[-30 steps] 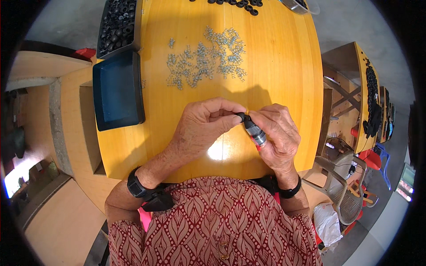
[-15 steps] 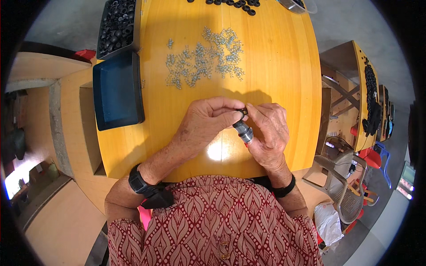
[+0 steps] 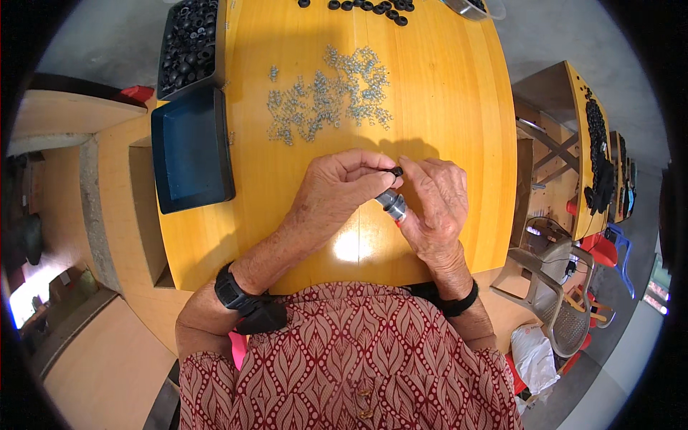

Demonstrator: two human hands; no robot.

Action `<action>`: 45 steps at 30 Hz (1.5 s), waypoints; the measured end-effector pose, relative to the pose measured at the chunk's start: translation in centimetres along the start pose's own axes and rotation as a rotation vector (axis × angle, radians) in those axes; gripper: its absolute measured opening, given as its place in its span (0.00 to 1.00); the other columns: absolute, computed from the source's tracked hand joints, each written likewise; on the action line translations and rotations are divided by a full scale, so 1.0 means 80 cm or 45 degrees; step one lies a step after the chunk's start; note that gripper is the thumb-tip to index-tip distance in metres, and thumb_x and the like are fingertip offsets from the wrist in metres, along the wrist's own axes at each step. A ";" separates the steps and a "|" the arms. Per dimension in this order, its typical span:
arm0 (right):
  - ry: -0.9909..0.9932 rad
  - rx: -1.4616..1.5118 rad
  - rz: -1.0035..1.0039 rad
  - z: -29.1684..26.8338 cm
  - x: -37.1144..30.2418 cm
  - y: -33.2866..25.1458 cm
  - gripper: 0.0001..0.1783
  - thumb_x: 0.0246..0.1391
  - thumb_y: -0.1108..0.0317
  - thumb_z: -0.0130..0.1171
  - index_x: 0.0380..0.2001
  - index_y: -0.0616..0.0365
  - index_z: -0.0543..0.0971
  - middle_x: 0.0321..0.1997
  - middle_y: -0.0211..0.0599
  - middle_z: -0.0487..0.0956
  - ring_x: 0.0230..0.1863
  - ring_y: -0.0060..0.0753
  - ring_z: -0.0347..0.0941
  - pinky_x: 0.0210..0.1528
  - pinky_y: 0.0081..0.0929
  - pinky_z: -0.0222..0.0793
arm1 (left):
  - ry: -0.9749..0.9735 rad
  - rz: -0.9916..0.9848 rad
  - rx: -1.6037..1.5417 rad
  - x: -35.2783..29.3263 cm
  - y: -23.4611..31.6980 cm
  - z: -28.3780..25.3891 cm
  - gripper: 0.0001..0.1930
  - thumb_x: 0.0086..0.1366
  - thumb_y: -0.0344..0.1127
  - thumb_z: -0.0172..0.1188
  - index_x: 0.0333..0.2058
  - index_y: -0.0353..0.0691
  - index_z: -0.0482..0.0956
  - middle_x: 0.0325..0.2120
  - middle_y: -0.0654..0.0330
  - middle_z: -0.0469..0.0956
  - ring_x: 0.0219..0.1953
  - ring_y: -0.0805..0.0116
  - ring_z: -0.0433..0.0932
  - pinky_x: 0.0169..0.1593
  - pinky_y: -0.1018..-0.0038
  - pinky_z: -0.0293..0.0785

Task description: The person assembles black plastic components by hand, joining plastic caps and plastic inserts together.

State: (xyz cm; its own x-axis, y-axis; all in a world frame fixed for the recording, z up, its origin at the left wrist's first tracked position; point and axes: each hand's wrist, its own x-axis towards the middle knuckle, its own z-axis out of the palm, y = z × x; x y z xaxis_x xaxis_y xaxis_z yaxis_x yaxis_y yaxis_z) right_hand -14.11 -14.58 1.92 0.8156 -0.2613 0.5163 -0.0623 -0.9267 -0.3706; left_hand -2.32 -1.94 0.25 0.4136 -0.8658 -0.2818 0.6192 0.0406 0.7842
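Close together over the near part of the table, my two hands work in front of me. Thumb and fingers of my left hand (image 3: 337, 185) pinch a small black part (image 3: 396, 172). Just below it slants a dark grey cylindrical piece with a silvery band (image 3: 392, 204), its lower end against the thumb of my right hand (image 3: 437, 204). My right index finger is raised near the black part, and the palm side is partly hidden. Many small metal coil springs (image 3: 358, 111) lie scattered on the table beyond my hands.
An open dark blue tray (image 3: 228, 154) stands at the table's left edge, behind it a bin (image 3: 221, 43) of black rounded parts. Several black rings (image 3: 368, 6) and a clear container (image 3: 494, 8) are at the far edge. To the right are a chair (image 3: 562, 322) and another table (image 3: 579, 143).
My right fingertips have drawn slightly away from the small black part, opening a gap. The black part has turned a little in my left fingers.
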 end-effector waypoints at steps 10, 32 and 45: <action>-0.062 -0.124 -0.133 -0.006 0.008 0.004 0.20 0.35 0.69 0.70 0.37 0.62 0.81 0.33 0.36 0.77 0.37 0.39 0.73 0.42 0.36 0.67 | 0.068 0.130 0.401 0.000 -0.004 -0.001 0.11 0.66 0.29 0.57 0.44 0.29 0.77 0.35 0.61 0.81 0.39 0.79 0.76 0.45 0.81 0.73; -0.083 -0.025 -0.224 -0.001 0.002 0.014 0.17 0.32 0.68 0.69 0.30 0.62 0.79 0.24 0.36 0.72 0.28 0.40 0.70 0.36 0.37 0.67 | 0.037 0.058 0.706 -0.003 0.003 -0.004 0.09 0.66 0.31 0.58 0.41 0.31 0.80 0.33 0.64 0.81 0.36 0.80 0.75 0.42 0.82 0.72; -0.034 0.066 -0.218 0.006 0.006 0.000 0.17 0.33 0.70 0.69 0.32 0.62 0.79 0.27 0.37 0.75 0.29 0.39 0.72 0.35 0.35 0.69 | 0.085 0.068 0.079 0.004 -0.002 0.026 0.27 0.74 0.51 0.42 0.56 0.31 0.68 0.49 0.52 0.75 0.53 0.69 0.71 0.59 0.73 0.65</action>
State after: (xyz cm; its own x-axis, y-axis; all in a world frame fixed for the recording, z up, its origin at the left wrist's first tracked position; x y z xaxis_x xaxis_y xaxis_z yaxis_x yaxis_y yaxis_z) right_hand -13.43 -14.62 1.82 0.8267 -0.0927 0.5550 0.1082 -0.9417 -0.3186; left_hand -3.67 -3.30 1.17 0.4894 -0.8282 -0.2732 0.5533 0.0527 0.8313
